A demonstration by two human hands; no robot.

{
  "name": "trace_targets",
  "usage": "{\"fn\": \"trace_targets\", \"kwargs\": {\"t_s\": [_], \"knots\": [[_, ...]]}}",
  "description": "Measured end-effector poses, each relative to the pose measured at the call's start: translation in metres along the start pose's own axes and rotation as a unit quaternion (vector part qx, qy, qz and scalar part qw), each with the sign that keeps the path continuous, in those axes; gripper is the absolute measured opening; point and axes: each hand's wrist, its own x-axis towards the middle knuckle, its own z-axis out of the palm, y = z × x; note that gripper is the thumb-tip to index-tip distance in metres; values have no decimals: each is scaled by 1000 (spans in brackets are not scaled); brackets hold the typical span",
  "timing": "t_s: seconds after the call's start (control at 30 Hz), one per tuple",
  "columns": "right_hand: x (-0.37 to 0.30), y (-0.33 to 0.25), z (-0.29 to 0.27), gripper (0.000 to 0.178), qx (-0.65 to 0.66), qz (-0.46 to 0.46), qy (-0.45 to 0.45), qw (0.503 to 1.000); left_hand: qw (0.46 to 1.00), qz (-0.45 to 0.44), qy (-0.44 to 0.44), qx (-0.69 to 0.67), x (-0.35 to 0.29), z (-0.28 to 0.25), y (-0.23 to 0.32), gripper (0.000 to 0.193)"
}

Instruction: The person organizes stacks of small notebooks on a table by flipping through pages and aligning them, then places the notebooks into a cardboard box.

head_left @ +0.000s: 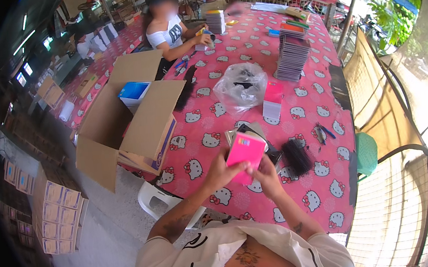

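A small notebook with a bright pink cover (247, 153) is held up in front of me over the table. My left hand (222, 174) grips its left side, the thumb lying across the lower cover. At its lower right edge my right hand (265, 174) has its fingers closed on the same notebook. Partly hidden behind it is a dark object with pale pieces (250, 129), whose kind I cannot make out. A bundle of black binding wires (296, 157) lies to the right of my hands. Beyond that are pliers with blue handles (327, 132).
An open cardboard box (143, 122) at the left holds a blue-topped stack (134, 91). Farther off are a clear plastic bag (240, 87), a pink-topped pad (273, 102) and a tall notebook stack (293, 56). Another person (165, 32) handles something across the patterned table (241, 200).
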Motion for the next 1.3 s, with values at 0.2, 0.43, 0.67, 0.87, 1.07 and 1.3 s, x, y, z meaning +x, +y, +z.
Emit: {"fn": "trace_targets", "kwargs": {"t_s": [0.2, 0.43, 0.67, 0.87, 1.07, 1.3], "knots": [[86, -30, -43, 45, 100, 32, 57, 993, 987, 5, 138, -83, 22, -12, 23, 56], [251, -57, -158, 24, -11, 42, 168, 985, 996, -31, 75, 30, -35, -67, 7, 36], [335, -26, -213, 52, -277, 112, 276, 914, 990, -92, 101, -13, -74, -96, -6, 31], [349, -1, -179, 79, -484, 140, 294, 812, 988, -54, 138, 53, -110, -131, 38, 30], [355, -41, -170, 73, -497, -36, 490, 715, 973, 111, 154, 133, -122, -207, 76, 27], [295, -152, 161, 32, -340, -308, -96, 884, 897, 97, 357, 241, -132, -317, 55, 19]]}}
